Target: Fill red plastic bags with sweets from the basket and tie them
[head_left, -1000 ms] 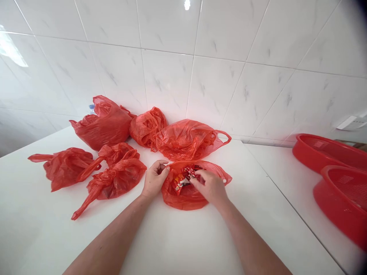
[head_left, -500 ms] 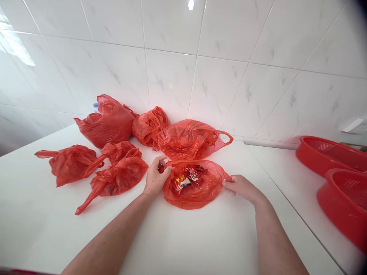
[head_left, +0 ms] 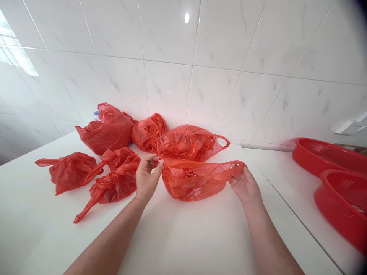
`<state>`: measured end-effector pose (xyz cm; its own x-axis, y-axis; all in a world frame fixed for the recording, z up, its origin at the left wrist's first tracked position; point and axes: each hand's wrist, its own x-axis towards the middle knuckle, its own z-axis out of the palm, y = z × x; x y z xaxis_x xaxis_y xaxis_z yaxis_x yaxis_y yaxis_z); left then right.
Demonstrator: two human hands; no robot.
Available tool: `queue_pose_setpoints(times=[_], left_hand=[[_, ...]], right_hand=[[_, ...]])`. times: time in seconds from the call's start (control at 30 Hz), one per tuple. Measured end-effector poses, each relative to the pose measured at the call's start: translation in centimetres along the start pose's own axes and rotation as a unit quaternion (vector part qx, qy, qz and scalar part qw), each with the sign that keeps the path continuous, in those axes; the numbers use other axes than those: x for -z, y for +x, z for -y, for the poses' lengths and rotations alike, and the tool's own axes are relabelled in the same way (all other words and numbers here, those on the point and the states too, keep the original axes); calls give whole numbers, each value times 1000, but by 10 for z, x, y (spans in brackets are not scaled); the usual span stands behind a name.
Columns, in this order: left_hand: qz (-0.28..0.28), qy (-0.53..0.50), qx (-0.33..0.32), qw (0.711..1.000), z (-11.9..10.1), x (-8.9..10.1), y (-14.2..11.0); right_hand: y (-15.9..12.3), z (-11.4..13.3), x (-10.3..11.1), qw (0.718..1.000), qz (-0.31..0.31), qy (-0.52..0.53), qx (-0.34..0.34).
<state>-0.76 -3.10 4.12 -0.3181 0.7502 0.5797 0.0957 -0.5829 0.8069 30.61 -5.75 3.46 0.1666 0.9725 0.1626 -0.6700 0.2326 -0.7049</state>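
A thin red plastic bag (head_left: 195, 189) rests on the white table in front of me, its top edge stretched between both hands. My left hand (head_left: 147, 175) pinches the bag's left corner between thumb and fingers. At the other end, my right hand (head_left: 245, 183) is closed on the right handle, with its fingers partly behind the red film. Small snack packets (head_left: 189, 174) show just over the front edge of the bag; most of them are hidden inside. Right behind it lies another red bag (head_left: 186, 143) with a loop handle pointing right.
Knotted red bags (head_left: 71, 172) lie to the left. A large full red bag (head_left: 107, 131) and a bundled red bag (head_left: 149, 133) stand by the tiled wall (head_left: 169, 88). A blue bottle cap (head_left: 96, 114) peeks out behind. Red plastic baskets (head_left: 344, 206) sit at the right.
Both hands have lifted the bag's rim, and the right hand has moved up and outward. The mouth has narrowed, so the packets are now mostly covered. My view has tilted up slightly.
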Motion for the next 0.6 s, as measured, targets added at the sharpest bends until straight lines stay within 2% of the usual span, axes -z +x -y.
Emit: queue_pose_setpoints(times=[0.17, 0.37, 0.5, 0.6], left_hand=[[0, -31, -31, 999, -57, -2, 13], [60, -56, -52, 995, -113, -14, 39], [120, -58, -56, 989, -131, -19, 42], [164, -63, -41, 984, -127, -12, 36]], right_hand=[[1, 7, 7, 999, -21, 38, 17], [2, 11, 11, 998, -16, 49, 29], [0, 11, 5, 999, 18, 8, 47], [1, 11, 9, 996, 49, -53, 49]])
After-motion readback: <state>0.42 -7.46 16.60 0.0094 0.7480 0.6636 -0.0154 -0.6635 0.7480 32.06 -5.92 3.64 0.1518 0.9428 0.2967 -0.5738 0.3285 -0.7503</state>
